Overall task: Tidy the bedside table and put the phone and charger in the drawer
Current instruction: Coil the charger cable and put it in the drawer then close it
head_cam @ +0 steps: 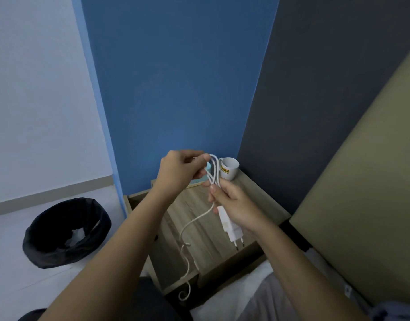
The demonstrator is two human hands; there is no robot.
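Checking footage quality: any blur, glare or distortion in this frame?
Head view: dim, flat light, no glare; wide-angle bending at the edges; slightly soft overall, yet the charger, white cable and the mug label are discernible; both hands' grip readable.

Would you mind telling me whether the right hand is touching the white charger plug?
Touching. The head view shows the right hand closed around the upper part of the charger plug, whose prongs stick out below it.

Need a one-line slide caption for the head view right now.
Left hand and right hand coil the white charger cable above the bedside table; plug hangs down.
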